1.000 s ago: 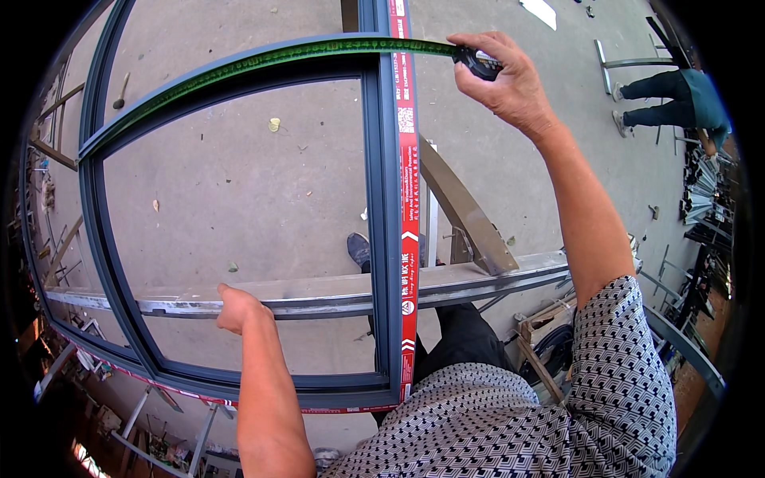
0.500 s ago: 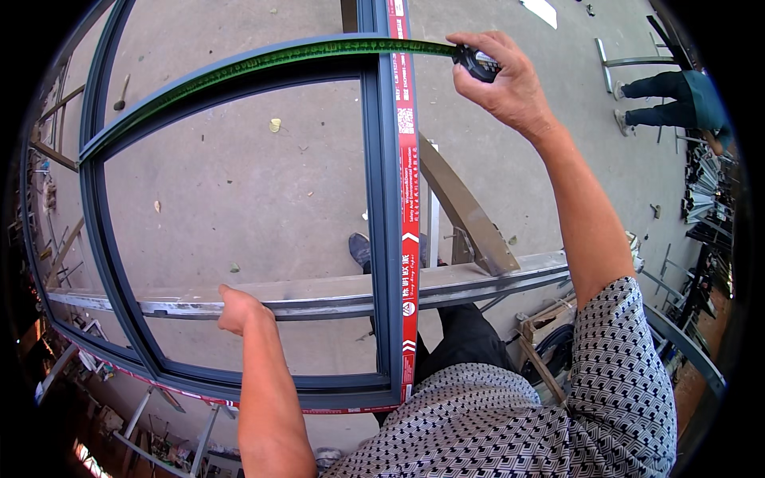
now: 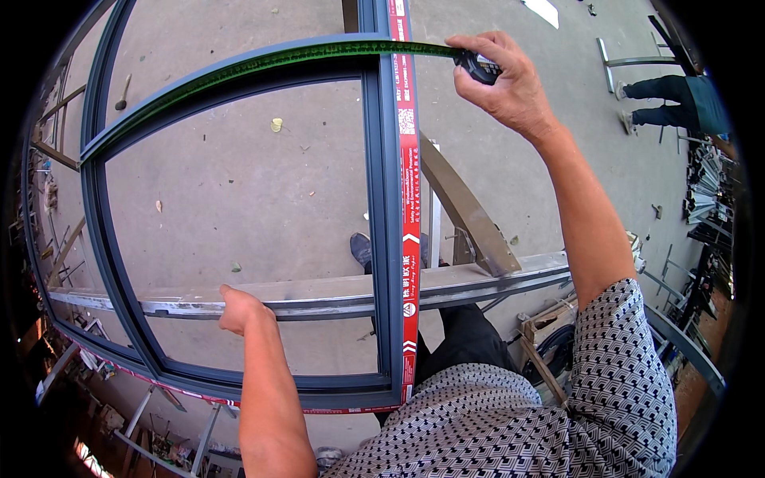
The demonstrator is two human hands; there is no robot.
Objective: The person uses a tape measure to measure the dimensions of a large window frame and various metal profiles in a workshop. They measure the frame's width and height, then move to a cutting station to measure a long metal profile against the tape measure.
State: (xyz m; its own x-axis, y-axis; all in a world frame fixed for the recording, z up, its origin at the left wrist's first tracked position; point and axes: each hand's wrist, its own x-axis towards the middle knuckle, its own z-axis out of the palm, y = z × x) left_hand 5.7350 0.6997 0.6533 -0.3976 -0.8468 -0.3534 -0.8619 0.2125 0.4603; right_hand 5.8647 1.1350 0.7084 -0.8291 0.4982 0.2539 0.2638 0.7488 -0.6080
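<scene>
My right hand is closed around a black tape measure, held just beyond the frame's right side. Its green blade is drawn out to the left along the crossbar of a dark grey window frame. The blade's far end, near the left upright, is too small to make out. Seen through the frame's opening, my left hand is closed on a long metal rail that runs below the opening. Its fingertips are partly hidden. Red and white protective tape covers the frame's right edge.
A brown beam meets the rail at the right. Another person stands at the upper right, near metal stands and stacked profiles. A wooden crate with coiled cable lies beside my legs. Leaves are scattered on the concrete floor.
Both hands and the tape measure stay almost in place; the view shifts very slightly. The other person at the upper right has moved a little.
</scene>
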